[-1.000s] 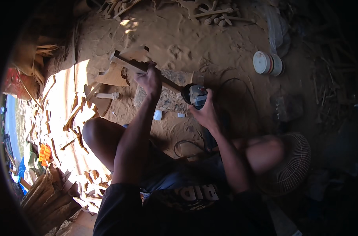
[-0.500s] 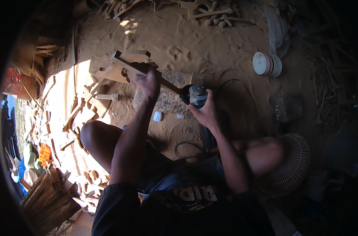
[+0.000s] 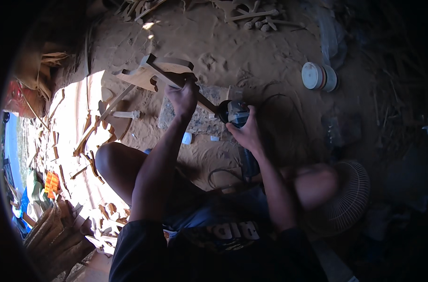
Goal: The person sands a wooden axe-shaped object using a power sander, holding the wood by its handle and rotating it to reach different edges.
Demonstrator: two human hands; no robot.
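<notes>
My left hand (image 3: 182,97) is wrapped round the long bar of a wooden piece (image 3: 161,75). A curved, scalloped board is part of it or lies against its upper end; I cannot tell which. Closed over the head of an angle grinder (image 3: 236,115) is my right hand (image 3: 247,130), thumb and fingers on its housing. The grinder's dark round disc meets the bar's lower right end. Its body points down toward my lap, and the switch is hidden. Beneath both hands lies a worn block (image 3: 204,121) on the sandy ground.
Cut wooden parts (image 3: 94,136) are scattered in the sunlight at left, and more wooden pieces (image 3: 256,16) lie at the far edge. A white tub (image 3: 313,76) rests at right. The grinder's cable (image 3: 296,105) curves over the ground. By my right knee is a round wire fan guard (image 3: 350,197).
My left hand and the wooden piece have shifted slightly right, and the bar's upper end has swung right and away from me. My right hand and the grinder have hardly moved.
</notes>
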